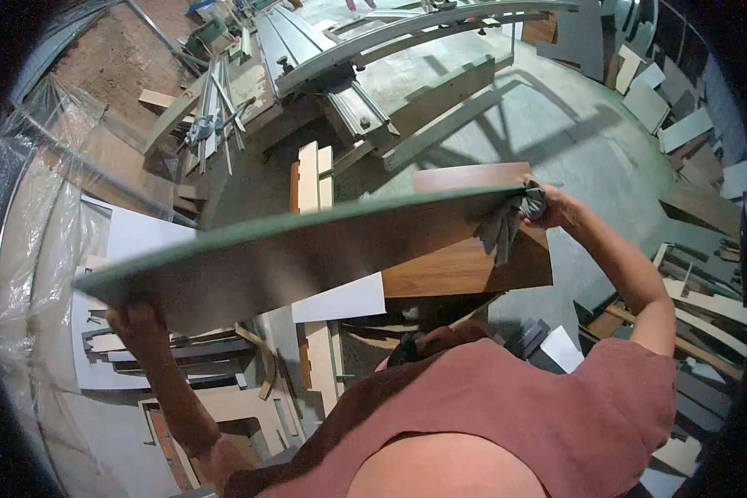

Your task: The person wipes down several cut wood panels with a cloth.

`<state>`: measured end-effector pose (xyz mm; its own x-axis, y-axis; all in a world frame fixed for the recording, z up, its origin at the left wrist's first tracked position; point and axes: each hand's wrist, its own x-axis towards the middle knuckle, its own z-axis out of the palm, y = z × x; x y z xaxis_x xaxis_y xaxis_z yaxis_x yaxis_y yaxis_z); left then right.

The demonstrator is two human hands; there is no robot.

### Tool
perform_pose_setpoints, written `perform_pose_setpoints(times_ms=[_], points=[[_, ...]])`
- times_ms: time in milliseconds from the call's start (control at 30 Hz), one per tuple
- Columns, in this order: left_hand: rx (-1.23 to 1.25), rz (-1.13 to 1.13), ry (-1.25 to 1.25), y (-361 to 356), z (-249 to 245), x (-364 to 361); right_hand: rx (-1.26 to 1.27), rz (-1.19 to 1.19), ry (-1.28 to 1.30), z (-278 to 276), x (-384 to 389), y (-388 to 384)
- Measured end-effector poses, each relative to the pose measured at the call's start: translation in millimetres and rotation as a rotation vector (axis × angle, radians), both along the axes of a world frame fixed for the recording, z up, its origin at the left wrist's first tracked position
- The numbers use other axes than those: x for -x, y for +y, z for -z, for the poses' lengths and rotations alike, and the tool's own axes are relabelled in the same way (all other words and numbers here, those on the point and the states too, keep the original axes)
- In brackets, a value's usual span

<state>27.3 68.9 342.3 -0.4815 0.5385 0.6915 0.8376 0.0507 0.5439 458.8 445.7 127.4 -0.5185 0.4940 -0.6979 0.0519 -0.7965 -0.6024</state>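
Observation:
A long brown board (307, 257) with a green edge is held up in front of my chest, tilted higher toward the right. My left hand (141, 324) grips its lower left end, the fingers partly hidden in shadow. At the upper right corner my right hand (548, 206) is closed on a grey cloth (506, 222), which hangs over the board's face and lies between hand and board. Beneath the board, a wood-grain panel (465, 267) and a white sheet (340, 299) show in part.
A sliding saw table with a long metal rail (390, 37) stands ahead. Metal strips (216, 112) are bundled at the upper left, near plastic sheeting (50, 274). Board offcuts (647, 108) lean along the right. Wooden strips (309, 178) lie beyond the board.

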Motion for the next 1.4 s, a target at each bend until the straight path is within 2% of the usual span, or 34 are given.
perform_pose_setpoints(times_ms=[67, 100, 167, 200, 233, 267, 300, 333, 367, 400, 433, 467, 500, 533, 567, 600, 667, 700, 767, 800, 833, 867, 900, 933, 967, 1000, 1100, 1133, 1167, 1233, 1267, 1300, 1367, 1400], points=[[-0.052, -0.006, -0.227, 13.7, -10.7, 5.3, -0.159, -0.090, 0.135, -7.7, 13.5, 3.3], [0.020, -0.013, -0.291, 26.6, -23.7, -11.6, -0.161, -0.101, 0.144, -4.7, 23.6, 9.0], [0.087, -0.030, -0.350, 49.2, -40.2, -25.0, -1.040, -0.156, -0.465, 4.3, 45.7, 21.5], [0.130, -0.049, -0.441, 57.8, -42.4, -20.0, -1.462, -0.174, -0.873, -18.0, 69.9, -0.5], [0.176, -0.064, -0.529, 64.0, -45.2, -18.5, -1.650, -0.019, -0.787, -54.8, 93.2, -38.9], [0.181, -0.060, -0.517, 69.4, -49.8, -24.2, -1.813, -0.105, -0.886, -60.7, 117.9, -49.6], [0.171, -0.039, -0.534, 76.9, -54.5, -34.1, -1.683, -0.301, -0.865, -80.9, 144.8, -68.7], [0.165, -0.011, -0.552, 85.5, -57.5, -42.0, -2.133, 0.068, -0.464, -85.5, 170.9, -88.1], [0.135, 0.081, -0.604, 90.4, -57.9, -43.3, -2.347, 0.160, -0.332, -103.7, 198.6, -110.5], [0.160, 0.109, -0.594, 92.4, -60.0, -43.8, -2.282, 0.004, -0.347, -130.0, 215.0, -146.5], [0.190, 0.141, -0.654, 93.2, -63.1, -43.4, -2.349, 0.030, -0.259, -131.9, 238.3, -171.8], [0.220, 0.172, -0.712, 94.9, -66.0, -42.5, -2.177, 0.134, 0.249, -143.0, 246.2, -195.2], [0.245, 0.197, -0.700, 97.3, -68.4, -41.3, -2.179, 0.280, 0.381, -141.7, 261.7, -213.4], [0.347, 0.391, -0.948, 98.1, -71.0, -39.4, -2.174, 0.421, 0.522, -136.8, 271.3, -218.7], [0.445, 0.576, -1.199, 96.6, -72.5, -37.6, -2.169, 0.438, 0.507, -127.8, 270.2, -211.0], [0.456, 0.578, -1.195, 93.7, -70.9, -34.0, -2.193, 0.330, 0.427, -117.2, 268.7, -203.1], [0.314, 0.121, -0.658, 91.9, -63.4, -28.9, -2.206, 0.188, 0.209, -96.7, 254.6, -180.0], [0.243, 0.048, -0.618, 96.3, -62.2, -42.8, -2.191, 0.159, 0.070, -84.7, 239.7, -156.7], [0.236, -0.030, -0.562, 93.7, -56.3, -39.5, -2.044, 0.342, -0.098, -32.0, 226.0, -94.0], [0.221, -0.103, -0.510, 88.7, -52.7, -33.7, -2.050, 0.381, -0.333, -1.3, 209.7, -56.6], [0.246, -0.083, -0.518, 82.2, -51.1, -22.0, -2.002, 0.528, -0.501, 45.7, 207.0, -8.9], [0.249, -0.090, -0.509, 79.3, -49.6, -25.2, -1.866, 0.021, -0.678, 92.6, 184.5, 38.4], [0.262, -0.102, -0.584, 77.6, -48.5, -30.1, -1.938, 0.441, -0.574, 140.6, 163.1, 72.1], [0.272, -0.113, -0.659, 75.9, -46.7, -35.1, -1.247, 0.460, -0.460, 157.9, 134.4, 84.6], [0.270, -0.118, -0.648, 74.2, -42.1, -40.3, -1.253, 0.204, -0.870, 215.9, 109.6, 106.0], [0.254, -0.160, -0.601, 73.9, -36.0, -45.4, -1.264, 0.182, -0.981, 338.3, 92.3, 132.9], [0.255, -0.234, -0.537, 68.0, -32.2, -55.1, -0.715, 0.354, -0.963, 386.4, 42.2, 79.0], [0.267, -0.260, -0.532, 65.5, -28.0, -56.5, -0.695, 0.309, -0.954, 358.3, 28.0, 48.4], [0.269, -0.270, -0.549, 62.5, -24.3, -55.6, -0.801, 0.369, -0.896, 320.8, 31.6, 19.9], [0.221, -0.180, -0.640, 56.4, -19.5, -52.3, -1.090, 0.170, -0.864, 308.4, 55.0, -29.0], [0.229, -0.187, -0.650, 54.2, -17.2, -51.7, -0.923, 0.214, -0.758, 311.4, 76.3, -53.1], [0.208, -0.190, -0.670, 54.5, -15.4, -51.1, -0.760, 0.450, -0.307, 310.5, 93.6, -80.9], [0.196, -0.203, -0.685, 50.2, -15.6, -51.6, -0.104, 1.180, -0.040, 289.4, 149.9, -98.7], [0.201, -0.211, -0.685, 47.8, -15.0, -51.3, -0.262, 0.874, -0.030, 285.3, 144.5, -111.6]])
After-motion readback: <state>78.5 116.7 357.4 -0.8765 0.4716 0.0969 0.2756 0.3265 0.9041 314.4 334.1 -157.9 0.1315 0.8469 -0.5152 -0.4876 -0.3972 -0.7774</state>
